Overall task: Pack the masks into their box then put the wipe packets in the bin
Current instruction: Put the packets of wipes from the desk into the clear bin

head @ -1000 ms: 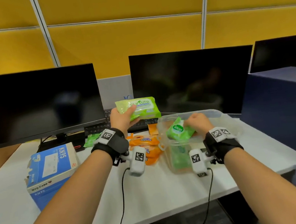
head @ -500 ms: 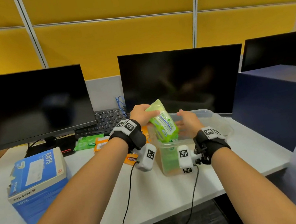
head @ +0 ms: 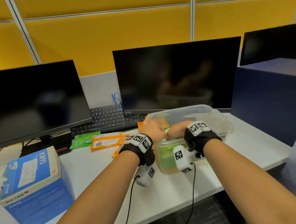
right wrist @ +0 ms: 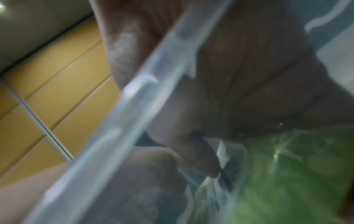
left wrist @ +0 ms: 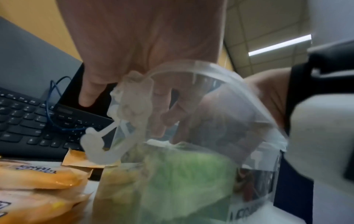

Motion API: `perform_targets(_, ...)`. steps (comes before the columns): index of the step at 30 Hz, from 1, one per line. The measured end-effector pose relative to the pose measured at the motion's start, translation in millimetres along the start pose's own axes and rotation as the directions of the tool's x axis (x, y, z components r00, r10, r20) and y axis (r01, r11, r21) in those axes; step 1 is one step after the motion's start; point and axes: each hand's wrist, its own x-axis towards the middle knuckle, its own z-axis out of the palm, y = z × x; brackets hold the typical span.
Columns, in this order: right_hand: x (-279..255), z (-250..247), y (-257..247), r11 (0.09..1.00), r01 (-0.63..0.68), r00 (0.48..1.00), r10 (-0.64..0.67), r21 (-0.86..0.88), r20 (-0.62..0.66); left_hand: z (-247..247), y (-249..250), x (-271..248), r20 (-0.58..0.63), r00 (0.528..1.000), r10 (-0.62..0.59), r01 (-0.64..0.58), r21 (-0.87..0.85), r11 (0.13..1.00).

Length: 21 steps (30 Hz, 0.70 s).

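Note:
A clear plastic bin [head: 211, 111] stands on the desk in front of me with green wipe packets [head: 166, 154] inside. My left hand [head: 154, 129] reaches over its near rim, and its fingers [left wrist: 162, 118] press down on the top edge of a green packet [left wrist: 182, 174]; the thumb stays outside the wall. My right hand [head: 177, 129] is beside it in the bin, and its thumb [right wrist: 208, 163] pinches the sealed edge of that green packet [right wrist: 287, 174]. Orange wipe packets [head: 107, 140] and one green packet [head: 83, 140] lie left of the bin. The blue KN95 mask box [head: 34, 180] stands at the left, shut.
Two dark monitors [head: 176, 76] and a black keyboard [head: 105, 118] stand behind the packets. A blue partition [head: 277, 101] rises right of the bin. Cables hang from both wrists over the desk's front edge.
My left hand carried the large green packet from above the keyboard to the bin and lowered it inside. My right hand stayed at the bin and now meets the left hand over it.

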Motion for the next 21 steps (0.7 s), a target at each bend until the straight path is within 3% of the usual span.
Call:
perform_targets(2, -1.2, -0.9, 0.7, 0.998, -0.015, 1.000, 0.016, 0.063, -0.017, 2.6, -0.7, 0.5, -0.081, 0.997, -0.015, 0.010, -0.057, 0.998)
perform_targets(4, 0.3, 0.3, 1.5, 0.997, -0.021, 0.998, 0.025, 0.076, -0.053, 5.2, -2.4, -1.8, -0.151, 0.985, -0.086, 0.048, -0.238, 0.970)
perform_targets(7, -1.8, 2.9, -1.7, 0.999, -0.018, 0.995, 0.021, 0.031, -0.093, 0.8, -2.6, -9.2, -0.121, 0.983, -0.141, 0.080, -0.409, 0.909)
perform_targets(11, -5.7, 8.8, -13.2, 0.999, 0.032, 0.980, -0.040, -0.040, -0.194, -5.7, -2.8, -18.0, -0.090, 0.991, -0.101, 0.053, -0.427, 0.903)
perform_targets(13, -0.8, 9.9, -22.1, 0.990, 0.134, 0.910, -0.105, 0.045, -0.402, -8.2, -11.3, -23.2, -0.079, 0.996, -0.044, 0.007, -0.427, 0.904)
perform_targets(15, -1.4, 9.1, -41.6, 0.934, 0.343, 0.749, -0.212, 0.095, -0.628, -15.3, -27.9, -24.8, -0.109, 0.994, -0.020, -0.028, -0.419, 0.907)
perform_targets(17, -10.3, 13.8, -71.3, 0.843, 0.535, 0.620, -0.346, 0.058, -0.704, -24.2, -52.1, -23.1, -0.123, 0.990, -0.075, 0.023, -0.380, 0.925)
perform_targets(19, -17.4, 27.0, -102.3, 0.759, 0.646, 0.605, -0.438, 0.088, -0.665, -32.9, -79.6, -22.7, -0.083, 0.987, -0.138, 0.111, -0.271, 0.956)
perform_targets(21, -10.1, 48.3, -128.2, 0.719, 0.680, 0.649, -0.502, 0.141, -0.571, -37.6, -116.3, -19.0, -0.022, 0.975, -0.221, 0.219, -0.080, 0.972)
